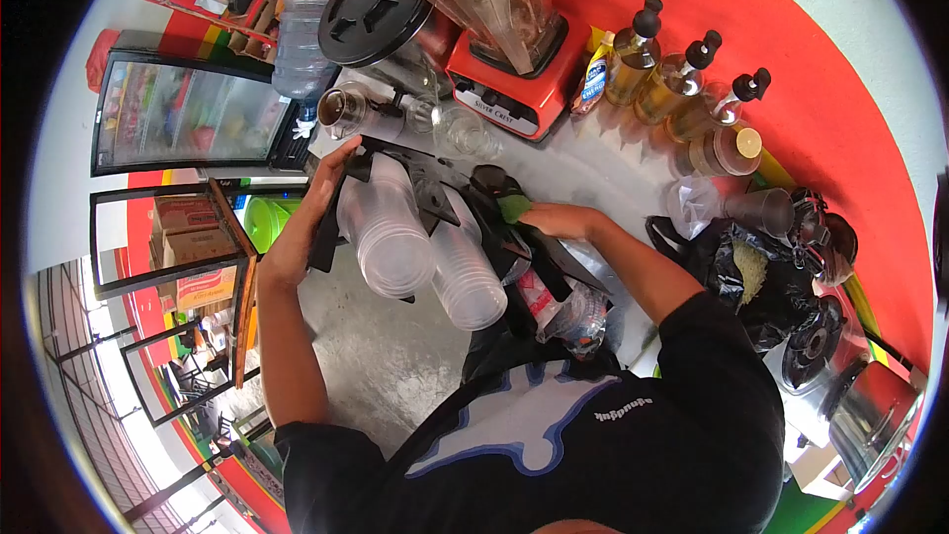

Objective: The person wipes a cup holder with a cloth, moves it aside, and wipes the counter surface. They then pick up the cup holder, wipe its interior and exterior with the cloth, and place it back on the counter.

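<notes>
A black cup holder (326,222) with stacks of clear plastic cups (393,255) is in front of my body, at the counter's near edge. My left hand (331,176) grips its left side panel, fingers closed near the top corner. A second cup stack (467,282) lies beside the first, open ends toward me. On the right, my right hand (556,221) is closed on a green cloth or sponge (513,208), against the holder's dark upper part. Its fingertips are partly hidden. Below that hand, the holder's right compartment holds clear plastic packaging (576,321).
A red-based blender (519,79) stands at the back of the counter (583,163), beside a lidded clear container (376,20). Pump bottles (672,84) line the red wall. Black bags (781,277) sit to the right. At left are a glass-front fridge (188,114) and a shelf with boxes (203,257).
</notes>
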